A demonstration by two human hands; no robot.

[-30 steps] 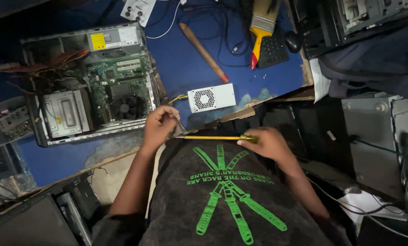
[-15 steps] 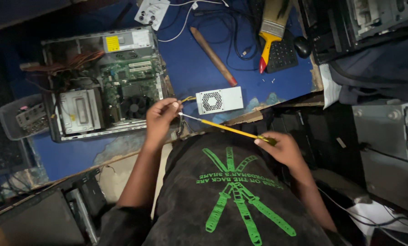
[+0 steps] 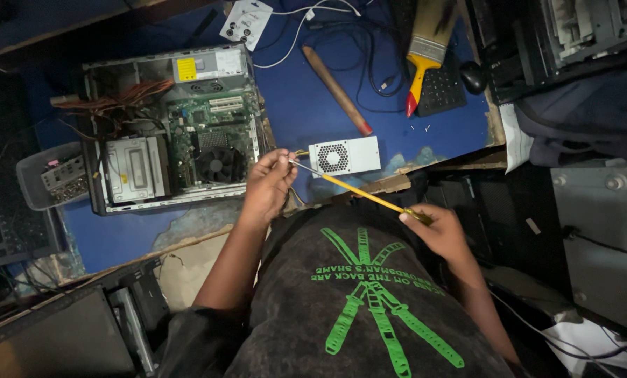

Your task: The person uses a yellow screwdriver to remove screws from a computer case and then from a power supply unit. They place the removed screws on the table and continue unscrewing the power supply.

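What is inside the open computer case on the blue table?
Inside the open computer case: a green motherboard, black cooler fan, silver drive and orange wires. Anything beneath the drive is hidden.

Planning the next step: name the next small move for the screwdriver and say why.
Probably swing the screwdriver tip onto the small power supply. The left hand pinches the tip just beside that box, the right hand grips the handle, and the shaft hangs off the table.

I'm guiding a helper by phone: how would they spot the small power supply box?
Start at the open computer case on the blue table. Just right of it, near the table's front edge, lies the power supply: a small silver box with a round fan grille.
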